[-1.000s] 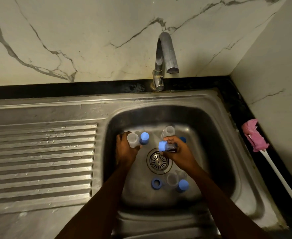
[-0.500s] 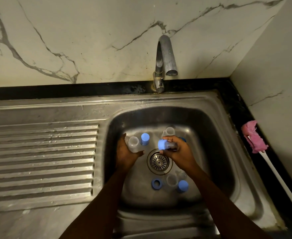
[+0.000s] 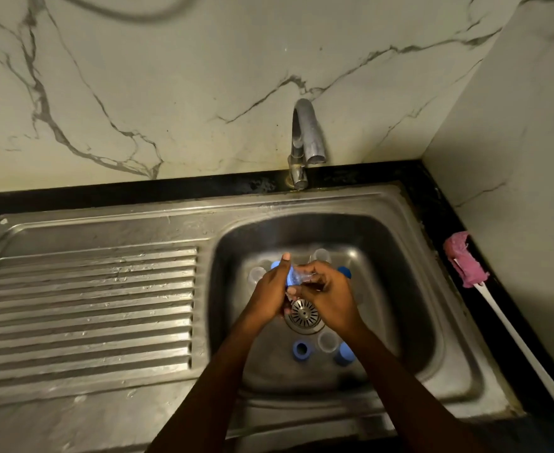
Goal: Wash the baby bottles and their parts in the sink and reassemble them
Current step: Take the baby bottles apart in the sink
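Both hands met low in the sink (image 3: pixel 399 243), and the grip sat just above the drain (image 3: pixel 303 313). The left hand (image 3: pixel 267 291) and the right hand (image 3: pixel 329 297) held one small clear bottle (image 3: pixel 305 276) between them, lying roughly on its side. The right hand's fingers curled over the clear body. The left hand closed round the bottle's blue top (image 3: pixel 290 278), with one finger sticking straight up beside it. The picture was blurred there, so how hard either hand pressed could not be told. Just left of the grip, past the left knuckles, stood a clear cup (image 3: pixel 256 273) and a blue piece (image 3: pixel 275 265) that was partly hidden. Behind the grip, toward the tap (image 3: pixel 305 138), stood a second clear cup (image 3: pixel 321 255). To the right of the grip, past the right knuckles, lay a dark blue cap (image 3: pixel 344 271). Nearer the person than the grip, between the forearms, a blue ring (image 3: pixel 301 349), a third clear cup (image 3: pixel 327 341) and a pale blue cap (image 3: pixel 344 354) sat in a row. Well to the left of the grip lay the ribbed draining board (image 3: pixel 89 308). Well to its right, a brush (image 3: pixel 465 259) with a pink head lay on the black counter (image 3: pixel 432 204).
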